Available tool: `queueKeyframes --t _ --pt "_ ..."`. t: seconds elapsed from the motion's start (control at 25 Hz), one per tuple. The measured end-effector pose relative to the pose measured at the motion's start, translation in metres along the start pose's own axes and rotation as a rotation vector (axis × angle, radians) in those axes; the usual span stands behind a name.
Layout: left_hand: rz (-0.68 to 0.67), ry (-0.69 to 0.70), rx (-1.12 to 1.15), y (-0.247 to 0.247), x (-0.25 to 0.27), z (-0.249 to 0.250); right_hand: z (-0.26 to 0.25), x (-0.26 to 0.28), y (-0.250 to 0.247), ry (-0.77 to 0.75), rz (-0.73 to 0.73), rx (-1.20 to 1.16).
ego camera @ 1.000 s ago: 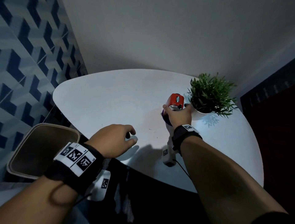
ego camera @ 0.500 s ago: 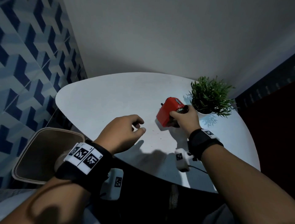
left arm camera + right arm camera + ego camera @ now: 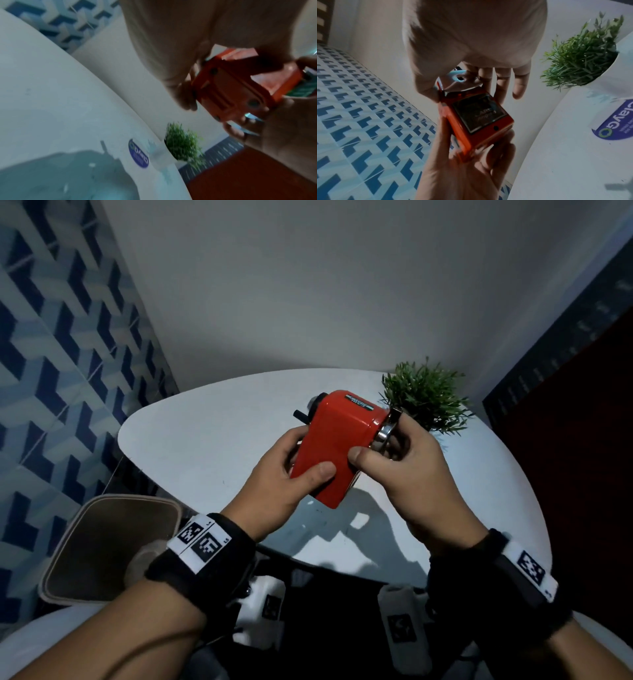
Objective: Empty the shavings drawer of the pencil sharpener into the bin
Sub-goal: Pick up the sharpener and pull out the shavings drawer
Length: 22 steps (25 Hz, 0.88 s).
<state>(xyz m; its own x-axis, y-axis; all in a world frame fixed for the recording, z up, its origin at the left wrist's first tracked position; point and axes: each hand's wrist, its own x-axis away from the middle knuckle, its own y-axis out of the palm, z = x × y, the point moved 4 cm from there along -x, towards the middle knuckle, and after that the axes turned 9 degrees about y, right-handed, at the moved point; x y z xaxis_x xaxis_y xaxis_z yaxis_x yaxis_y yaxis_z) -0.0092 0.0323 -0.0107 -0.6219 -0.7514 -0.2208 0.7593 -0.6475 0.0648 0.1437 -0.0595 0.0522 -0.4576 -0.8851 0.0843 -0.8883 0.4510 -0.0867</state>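
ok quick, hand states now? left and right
Left hand: holding the red pencil sharpener, thumb on its side.
Right hand: holding the same sharpener at its chrome end.

A plain room corner in a home, it seems; a round white table (image 3: 212,419) against a bare white wall (image 3: 325,285); blue patterned floor tiles (image 3: 51,354); a small potted plant (image 3: 426,397) at the table's far right edge.

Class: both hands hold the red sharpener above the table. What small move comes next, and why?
Probably carry the sharpener left over the bin before pulling the drawer: both the left hand and right hand grip it above the table, where shavings would spill.
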Motion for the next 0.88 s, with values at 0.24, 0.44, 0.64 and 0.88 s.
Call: queueKeyframes --t 0.24,0.44,0.64,0.88 --pt "0.231 0.124 -0.010 0.020 0.000 0.002 0.032 0.025 -0.013 0.074 0.025 -0.177" --pt "0.303 0.091 0.115 0.028 -0.008 -0.004 0.047 0.028 -0.018 0.218 -0.076 -0.284" --pt "0.314 0.059 0.134 0.029 -0.010 -0.010 0.048 0.023 -0.020 0.203 -0.077 -0.305" --pt "0.306 0.032 0.137 0.025 -0.008 -0.011 0.046 0.022 -0.023 0.186 -0.056 -0.246"
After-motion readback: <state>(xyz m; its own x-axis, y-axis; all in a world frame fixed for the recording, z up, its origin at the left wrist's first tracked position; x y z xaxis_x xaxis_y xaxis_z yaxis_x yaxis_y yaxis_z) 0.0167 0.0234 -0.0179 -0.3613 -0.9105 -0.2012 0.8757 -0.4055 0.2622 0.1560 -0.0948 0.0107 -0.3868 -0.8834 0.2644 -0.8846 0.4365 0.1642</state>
